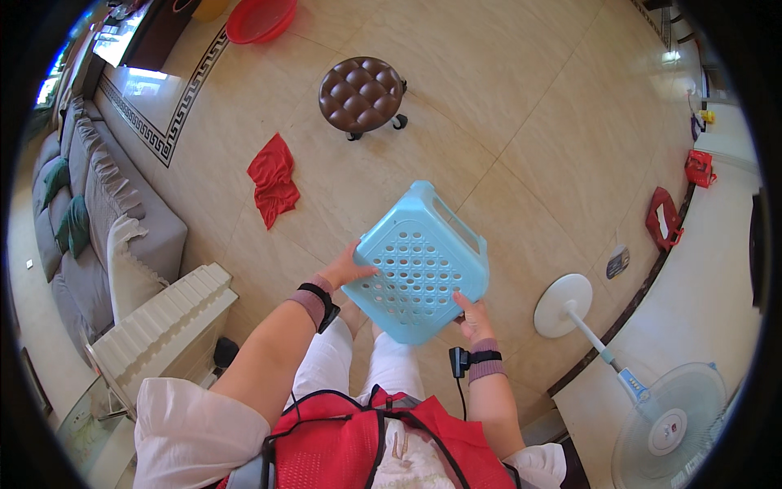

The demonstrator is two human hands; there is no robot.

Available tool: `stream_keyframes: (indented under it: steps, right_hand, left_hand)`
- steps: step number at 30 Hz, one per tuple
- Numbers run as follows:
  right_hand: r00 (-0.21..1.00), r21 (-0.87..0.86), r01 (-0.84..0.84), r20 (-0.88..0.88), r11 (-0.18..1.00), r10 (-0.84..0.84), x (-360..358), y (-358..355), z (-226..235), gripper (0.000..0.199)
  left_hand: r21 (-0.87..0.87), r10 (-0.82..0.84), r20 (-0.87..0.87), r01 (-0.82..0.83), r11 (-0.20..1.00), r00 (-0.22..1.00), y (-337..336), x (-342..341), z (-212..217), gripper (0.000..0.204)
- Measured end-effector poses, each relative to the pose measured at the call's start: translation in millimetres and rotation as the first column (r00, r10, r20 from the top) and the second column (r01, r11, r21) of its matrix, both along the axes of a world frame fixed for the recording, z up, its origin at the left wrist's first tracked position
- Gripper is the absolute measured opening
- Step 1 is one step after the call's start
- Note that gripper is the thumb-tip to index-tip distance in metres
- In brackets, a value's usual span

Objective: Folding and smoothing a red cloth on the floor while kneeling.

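Note:
Between my hands is a light blue plastic stool, tilted above the floor in front of my legs. Its face with rows of small holes is turned up toward me, and a wide slot shows in its upper right side. My left hand grips the left edge, thumb lying over the holed face. At the lower right edge, my right hand holds on with its thumb on top. The stool hides the other fingers of both hands. Each wrist wears a black strap over a mauve cuff.
A brown tufted round stool on casters stands ahead. A red cloth lies on the tiles to its left, with a red basin farther off. Rightward is a white standing fan; leftward, a grey sofa and a white slatted piece.

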State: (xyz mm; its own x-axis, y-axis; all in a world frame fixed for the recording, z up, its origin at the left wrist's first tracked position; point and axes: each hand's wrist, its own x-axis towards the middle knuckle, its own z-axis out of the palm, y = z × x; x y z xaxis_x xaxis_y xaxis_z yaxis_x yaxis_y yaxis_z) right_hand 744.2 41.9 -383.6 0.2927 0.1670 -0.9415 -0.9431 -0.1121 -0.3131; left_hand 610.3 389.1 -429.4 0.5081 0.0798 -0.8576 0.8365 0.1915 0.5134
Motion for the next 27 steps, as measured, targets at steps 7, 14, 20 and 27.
stream_keyframes:
  steps: [7, 14, 20, 27]
  right_hand:
    - [0.988, 0.082, 0.060, 0.135, 0.995, -0.070, 23.4, 31.9, 9.8, 0.078]
    - [0.859, -0.071, -0.122, 0.492, 0.990, 0.141, 70.2, 65.9, 63.7, 0.070]
    - [0.792, -0.263, -0.139, 0.549, 0.955, 0.267, 99.9, 90.9, 87.2, 0.071]
    - [0.771, -0.361, 0.002, 0.595, 0.932, 0.229, 150.9, 101.1, 95.8, 0.072]
  left_hand:
    - [0.055, 0.128, 0.053, -0.131, 0.990, 0.990, 15.4, 10.9, 49.7, 0.103]
    - [0.138, -0.015, -0.024, 0.018, 0.990, 1.000, 13.0, 27.1, 61.9, 0.081]
    - [0.143, 0.090, 0.105, -0.105, 0.984, 0.990, 17.9, 20.8, 27.0, 0.074]
    - [-0.049, 0.312, 0.084, -0.309, 0.950, 0.946, 80.4, -3.8, 45.6, 0.053]
